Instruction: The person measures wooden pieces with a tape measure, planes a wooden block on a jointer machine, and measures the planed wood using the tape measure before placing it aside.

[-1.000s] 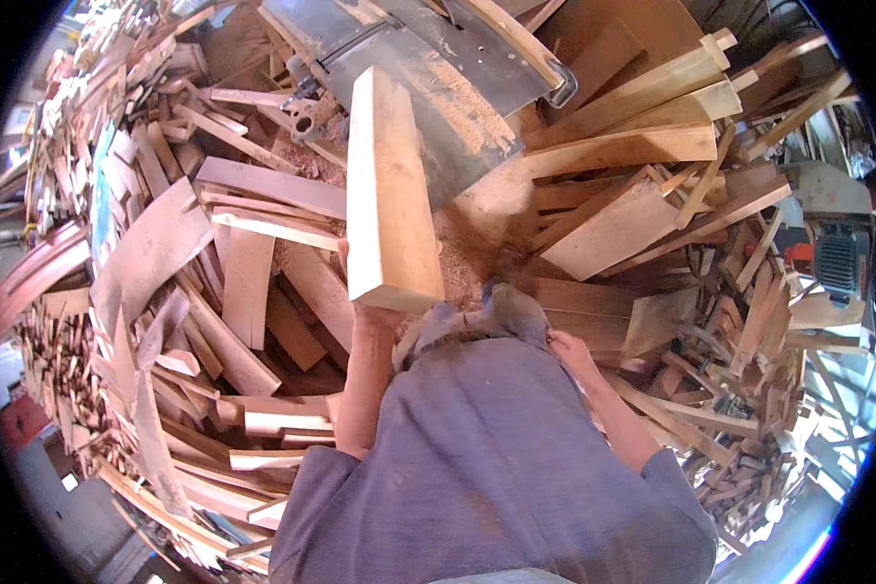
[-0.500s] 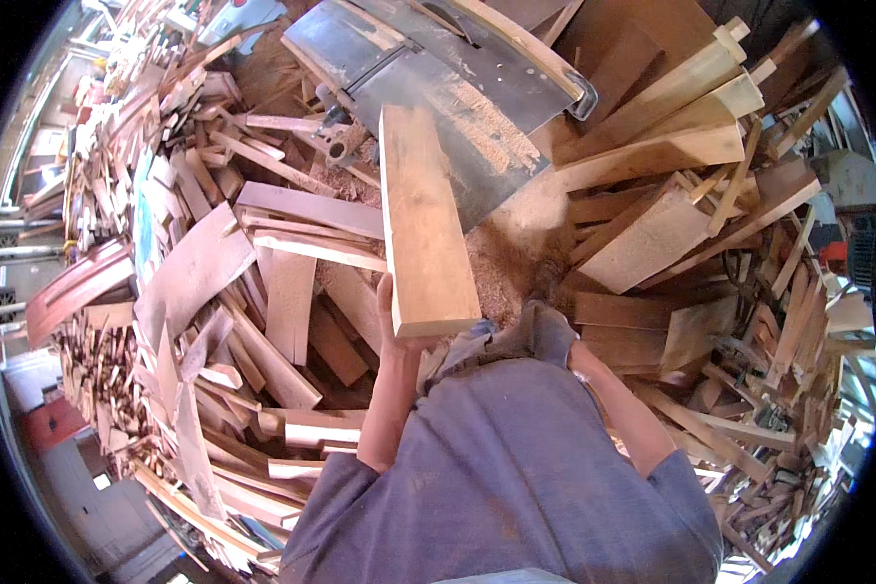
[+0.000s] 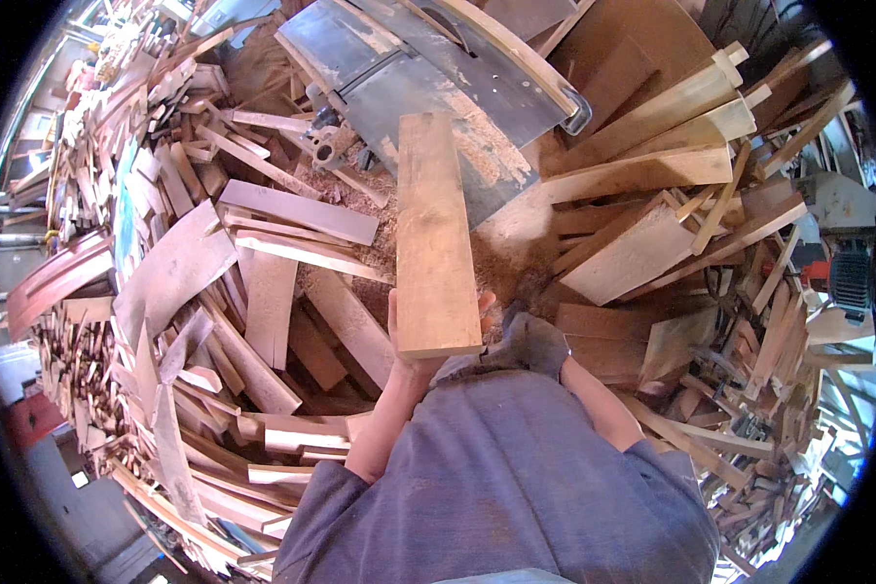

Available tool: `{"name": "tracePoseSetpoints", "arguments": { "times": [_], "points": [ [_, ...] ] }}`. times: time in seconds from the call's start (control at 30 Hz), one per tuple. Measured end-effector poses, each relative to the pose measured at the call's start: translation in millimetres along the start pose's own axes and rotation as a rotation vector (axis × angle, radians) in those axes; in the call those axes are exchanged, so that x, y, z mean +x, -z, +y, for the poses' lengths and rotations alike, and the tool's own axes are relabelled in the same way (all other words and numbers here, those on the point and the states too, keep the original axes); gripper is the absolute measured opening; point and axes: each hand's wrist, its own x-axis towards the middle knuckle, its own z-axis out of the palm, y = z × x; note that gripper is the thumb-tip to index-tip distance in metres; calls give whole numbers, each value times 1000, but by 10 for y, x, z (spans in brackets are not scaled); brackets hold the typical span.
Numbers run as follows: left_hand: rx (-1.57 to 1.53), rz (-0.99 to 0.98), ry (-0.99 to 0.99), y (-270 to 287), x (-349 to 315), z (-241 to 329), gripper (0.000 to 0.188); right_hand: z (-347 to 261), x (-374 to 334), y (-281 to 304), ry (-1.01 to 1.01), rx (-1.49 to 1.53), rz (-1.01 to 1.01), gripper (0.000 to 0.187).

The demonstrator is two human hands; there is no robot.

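Has loose offcuts (image 3: 273,302) heaped to the left of the fingers, with a wide curved slab (image 3: 175,263) farther out on that side and a pale strip (image 3: 307,251) closer in, short of the thumb. Carries a thick pale board (image 3: 433,243) on the left hand (image 3: 409,367) — palm beneath the near end, thumb up along the left edge, hold taken across the width. Lies almost wholly beyond the fingers, broad face up, long axis running away from the palm nearly straight ahead, with a slight lean to the left at the far end. Overlaps there, in this view, the metal machine table (image 3: 394,88) ahead of the fingers; cannot tell whether touching or raised above. Shows a few fingertips (image 3: 486,302) at the right edge of the board, roughly across from the thumb; cannot tell for certain whose, though likelier the left hand's, wrapped from below. Hides the right hand, farther right, behind bunched grey cloth (image 3: 535,343), with only the right forearm (image 3: 599,399) plain; cannot tell whether spread, curled or holding anything. Leaves the left hand clearly nearer — in contact, in fact. Has more boards (image 3: 638,253) stacked to the right of the fingers, well apart.
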Motion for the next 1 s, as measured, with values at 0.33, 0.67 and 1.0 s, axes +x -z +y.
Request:
{"name": "tracePoseSetpoints", "arguments": {
  "times": [0.33, 0.67, 1.0],
  "points": [
    [47, 3, 135, 95, -11, 36, 96, -820, 1, 846, -25, 60, -95, 23],
    [24, 63, 168, 68, -29, 35, 99, -345, -1718, 903, -729, 692, 7, 26],
    [226, -45, -64, -947, 302, 264, 100, 281, -2050, 35, -986, 1380, 460, 28]
  ]
}}
